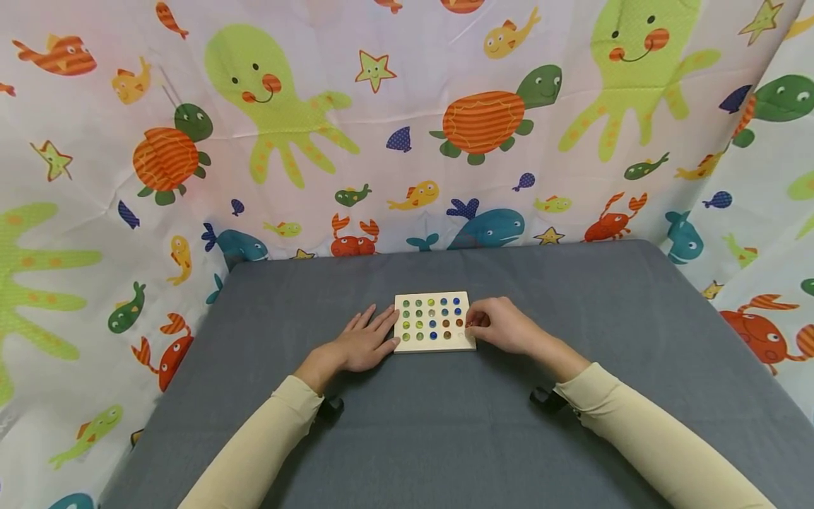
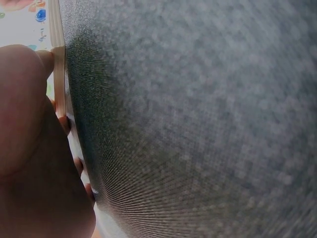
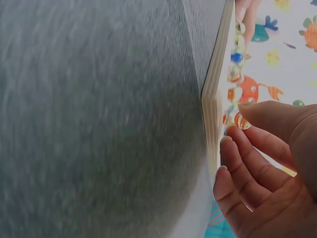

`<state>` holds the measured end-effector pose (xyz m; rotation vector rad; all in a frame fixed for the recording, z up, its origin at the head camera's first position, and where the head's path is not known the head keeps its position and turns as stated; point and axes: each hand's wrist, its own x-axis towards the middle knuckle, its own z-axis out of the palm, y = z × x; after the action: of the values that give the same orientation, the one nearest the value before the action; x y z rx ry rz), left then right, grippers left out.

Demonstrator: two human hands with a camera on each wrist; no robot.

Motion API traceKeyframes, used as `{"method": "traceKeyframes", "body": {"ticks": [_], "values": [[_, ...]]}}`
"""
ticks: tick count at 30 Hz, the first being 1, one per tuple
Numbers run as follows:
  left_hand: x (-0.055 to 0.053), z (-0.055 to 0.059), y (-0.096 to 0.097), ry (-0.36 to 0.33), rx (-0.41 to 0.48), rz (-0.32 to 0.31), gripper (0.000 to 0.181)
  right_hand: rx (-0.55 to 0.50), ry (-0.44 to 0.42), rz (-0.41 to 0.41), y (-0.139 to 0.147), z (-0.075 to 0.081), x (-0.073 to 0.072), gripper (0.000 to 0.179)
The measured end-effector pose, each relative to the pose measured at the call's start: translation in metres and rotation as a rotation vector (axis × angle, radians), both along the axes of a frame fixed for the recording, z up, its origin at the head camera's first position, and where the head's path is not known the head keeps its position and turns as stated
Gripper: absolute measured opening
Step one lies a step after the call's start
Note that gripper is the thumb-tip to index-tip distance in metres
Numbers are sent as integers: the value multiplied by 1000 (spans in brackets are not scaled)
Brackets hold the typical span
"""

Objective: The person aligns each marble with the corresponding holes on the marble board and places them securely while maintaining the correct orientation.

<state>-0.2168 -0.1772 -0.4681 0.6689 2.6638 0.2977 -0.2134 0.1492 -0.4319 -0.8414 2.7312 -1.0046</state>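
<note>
A pale wooden board (image 1: 436,345) lies on the dark cloth, with rows of round glass marbles set in it: green and yellow toward the left, blue and amber toward the right. Near its front right corner one hollow (image 1: 461,336) shows pale, without a coloured marble. My left hand (image 1: 362,344) lies with fingers spread, its fingertips and thumb touching the board's left edge. At the right edge, my right hand (image 1: 505,325) pinches an amber marble (image 3: 241,120) between thumb and forefinger, just above the board. The other fingers of that hand are loosely bent.
Dark grey cloth (image 1: 420,431) covers the table. A white curtain printed with sea animals (image 1: 407,92) hangs behind and at both sides. Black wrist devices (image 1: 547,399) sit under both sleeves.
</note>
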Motion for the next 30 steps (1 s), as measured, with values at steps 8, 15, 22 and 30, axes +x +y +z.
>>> {"method": "traceKeyframes", "body": {"ticks": [8, 15, 22, 30], "values": [[0, -5, -2, 12, 9, -6, 70, -4, -31, 43, -11, -3, 6, 6], [3, 2, -1, 65, 30, -16, 67, -31, -15, 69, -15, 1, 7, 4], [10, 20, -3, 180, 127, -31, 56, 63, 139, 47, -4, 11, 13, 12], [8, 37, -18, 519, 70, -53, 48, 319, 570, -27, 40, 25, 10, 33]]}}
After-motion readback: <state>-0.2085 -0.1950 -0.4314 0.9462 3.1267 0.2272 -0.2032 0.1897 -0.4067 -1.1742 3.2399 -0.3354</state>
